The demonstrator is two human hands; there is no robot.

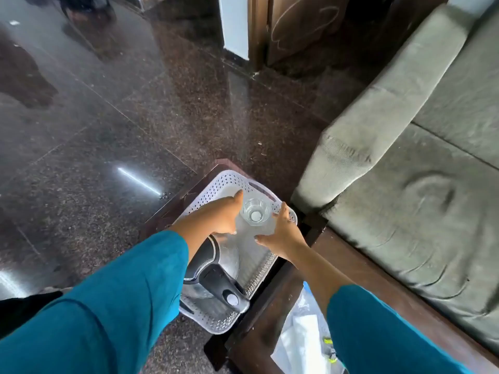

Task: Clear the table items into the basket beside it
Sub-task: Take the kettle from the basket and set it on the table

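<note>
A white perforated basket sits on a low dark stand, left of the wooden table. Inside it, a steel kettle with a black handle lies at the near end. A clear drinking glass stands upright at the far end. My left hand is just left of the glass, fingers extended and touching or almost touching its side. Just right of the glass is my right hand, fingers spread over the basket's rim. Neither hand is closed around anything.
On the table lie a clear plastic bag with white contents and a small yellow-green item. A grey sofa runs along the right. Dark polished stone floor spreads left and ahead, up to a wooden door frame.
</note>
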